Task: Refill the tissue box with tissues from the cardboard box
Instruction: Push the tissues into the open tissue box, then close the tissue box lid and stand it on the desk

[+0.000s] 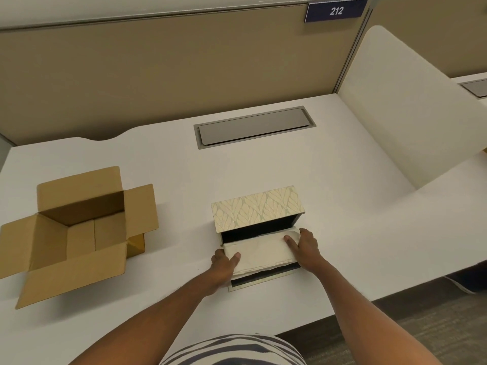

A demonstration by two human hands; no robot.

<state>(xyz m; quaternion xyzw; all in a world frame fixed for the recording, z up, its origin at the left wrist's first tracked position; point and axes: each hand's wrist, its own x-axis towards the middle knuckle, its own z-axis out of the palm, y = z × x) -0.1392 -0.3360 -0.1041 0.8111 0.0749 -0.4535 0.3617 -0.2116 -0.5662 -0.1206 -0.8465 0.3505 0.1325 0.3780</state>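
Head view: left hand (226, 262) and right hand (303, 246) grip opposite ends of a tissue stack (259, 252), thumbs on top, at the mouth of the leaf-patterned tissue box (257, 209). Its long axis runs left-right. Cardboard box (76, 233) sits open at left on the white desk (171, 167), sign 212 (336, 11) above.
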